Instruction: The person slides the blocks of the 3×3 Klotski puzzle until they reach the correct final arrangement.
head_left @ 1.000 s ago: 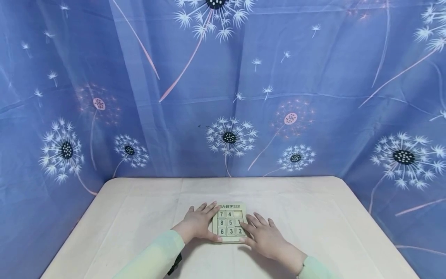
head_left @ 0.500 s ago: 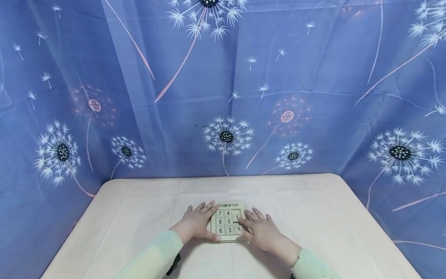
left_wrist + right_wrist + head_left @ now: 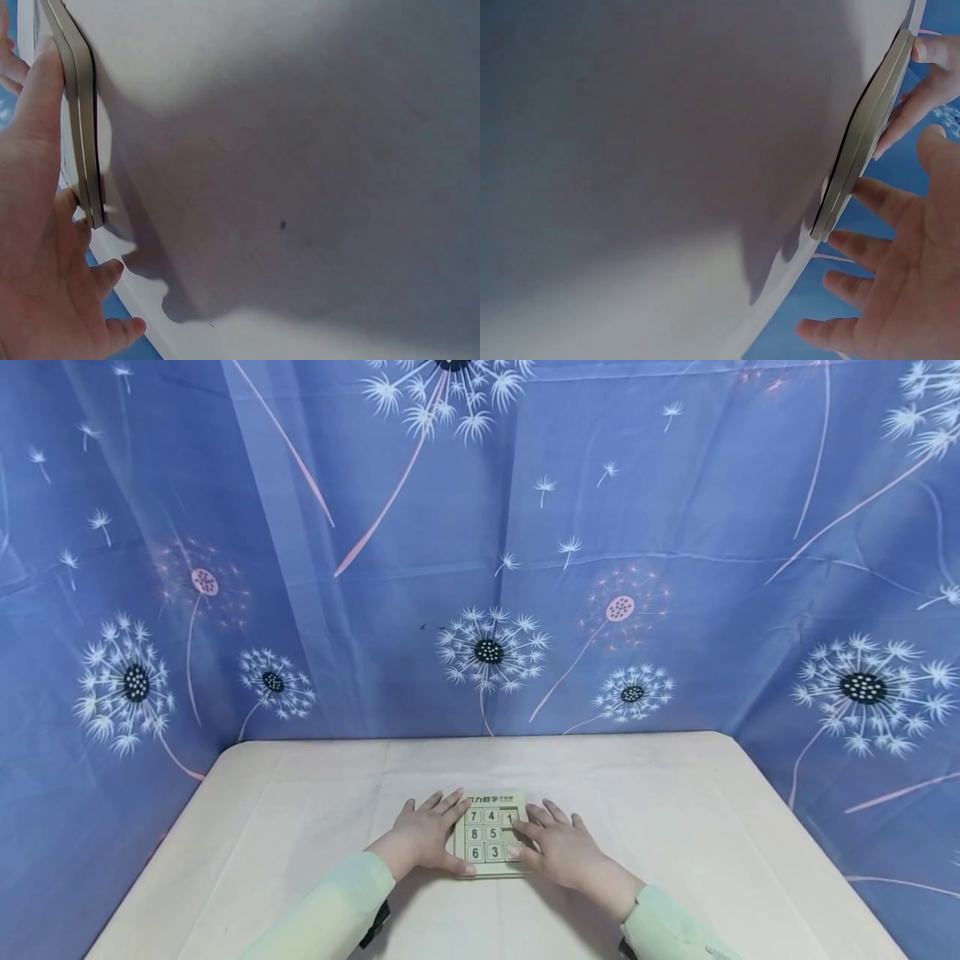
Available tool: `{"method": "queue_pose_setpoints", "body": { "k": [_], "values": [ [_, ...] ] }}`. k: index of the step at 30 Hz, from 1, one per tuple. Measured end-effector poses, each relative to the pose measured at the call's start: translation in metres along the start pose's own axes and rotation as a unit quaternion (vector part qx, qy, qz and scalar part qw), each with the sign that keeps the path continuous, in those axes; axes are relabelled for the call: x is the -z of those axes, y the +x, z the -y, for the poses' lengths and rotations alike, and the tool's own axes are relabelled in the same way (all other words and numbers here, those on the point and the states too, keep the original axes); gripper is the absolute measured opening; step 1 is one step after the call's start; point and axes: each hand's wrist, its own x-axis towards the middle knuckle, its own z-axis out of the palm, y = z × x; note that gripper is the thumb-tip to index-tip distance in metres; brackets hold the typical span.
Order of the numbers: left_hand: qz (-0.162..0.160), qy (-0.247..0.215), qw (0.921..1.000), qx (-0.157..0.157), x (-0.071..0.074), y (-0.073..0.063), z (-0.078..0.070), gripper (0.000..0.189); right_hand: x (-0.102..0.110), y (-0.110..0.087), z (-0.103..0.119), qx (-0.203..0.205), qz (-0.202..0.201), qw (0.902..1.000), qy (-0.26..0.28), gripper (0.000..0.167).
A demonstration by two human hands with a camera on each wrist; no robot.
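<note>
A pale-green number slide puzzle point(image 3: 491, 869) lies flat on the table, its numbered tiles in a square frame. My left hand point(image 3: 425, 837) holds the frame's left side, thumb on the near corner and index finger at the far corner. My right hand point(image 3: 564, 852) is at the right side, fingers spread and fairly straight. Its index fingertip touches the lower edge of the 1 tile point(image 3: 509, 817), which sits in the top right place. The right thumb covers much of the bottom right tile. Between these two tiles is an open slot. Both wrist views show the puzzle's thin edge point(image 3: 85, 112) side-on.
A cream cloth covers the table point(image 3: 300, 793), which has rounded far corners. Blue curtains point(image 3: 375, 652) with a dandelion print hang behind it and on both sides. Shadows of the hands fall on the cloth near the puzzle.
The 1 tile has slid away from me, from the middle right place to the top right, with my right index finger following it. My left hand keeps its hold on the frame.
</note>
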Motion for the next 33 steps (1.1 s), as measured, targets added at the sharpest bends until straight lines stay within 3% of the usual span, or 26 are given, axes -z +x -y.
{"method": "queue_pose_setpoints", "body": {
  "k": [13, 24, 33],
  "values": [
    [-0.001, 0.001, 1.0000, 0.000, 0.000, 0.000, 0.000, 0.110, 0.002, 0.004, 0.000, -0.013, 0.002, 0.9999, -0.002, 0.054],
    [-0.002, 0.005, 1.0000, 0.003, -0.002, 0.001, 0.001, 0.110, 0.001, 0.005, -0.001, 0.003, -0.002, 1.0000, 0.005, 0.054],
    [-0.001, 0.000, 1.0000, 0.001, -0.001, 0.001, 0.001, 0.110, 0.006, -0.009, -0.005, 0.020, 0.000, 0.9998, 0.005, 0.060]
  ]
}}
